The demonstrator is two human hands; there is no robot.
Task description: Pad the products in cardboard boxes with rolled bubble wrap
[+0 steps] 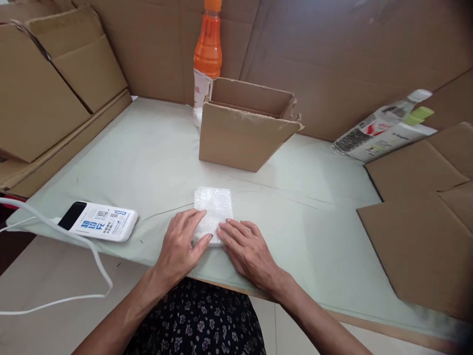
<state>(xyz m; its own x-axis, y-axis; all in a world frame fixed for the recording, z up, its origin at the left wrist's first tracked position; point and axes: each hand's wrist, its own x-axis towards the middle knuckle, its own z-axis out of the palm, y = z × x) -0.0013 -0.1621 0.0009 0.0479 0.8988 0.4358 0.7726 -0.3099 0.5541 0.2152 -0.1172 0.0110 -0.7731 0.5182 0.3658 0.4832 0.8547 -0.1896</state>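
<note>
A small, square packet of clear bubble wrap lies flat on the table near its front edge. My left hand holds the packet's left side, with the thumb across the near part and the fingers along the edge. From the right, my right hand lies over the near right corner, its fingers stretched out on the wrap. Whatever may be inside the wrap cannot be made out. Just beyond the packet stands an open-topped cardboard box with slanted sides.
A white power bank with a cable lies at left. Behind the box stands an orange bottle. A clear bottle and a white tube lean at back right. Cardboard pieces cover the right side.
</note>
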